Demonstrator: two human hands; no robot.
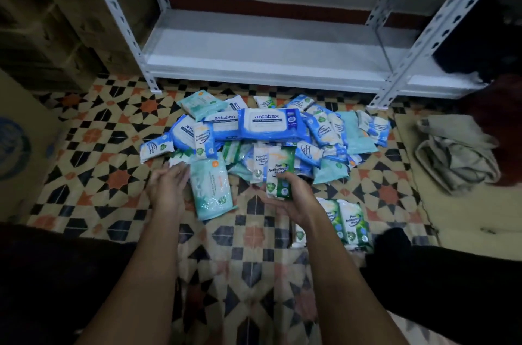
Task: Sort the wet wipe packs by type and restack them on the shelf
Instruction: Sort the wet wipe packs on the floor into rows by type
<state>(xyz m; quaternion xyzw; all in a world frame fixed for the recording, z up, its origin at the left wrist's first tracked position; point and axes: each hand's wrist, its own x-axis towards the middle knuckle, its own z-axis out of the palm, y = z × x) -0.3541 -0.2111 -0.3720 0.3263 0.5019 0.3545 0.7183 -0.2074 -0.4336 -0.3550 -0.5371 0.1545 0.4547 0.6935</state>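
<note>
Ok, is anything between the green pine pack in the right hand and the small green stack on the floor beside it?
Nothing visible. The right hand holds the pine pack, and the green stack lies just right of that forearm, over bare patterned floor.

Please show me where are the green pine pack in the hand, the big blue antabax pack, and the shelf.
green pine pack (279,172), head view, printed front.
big blue antabax pack (271,125), head view, white lid.
shelf (262,61), head view, bare bottom board.
</note>
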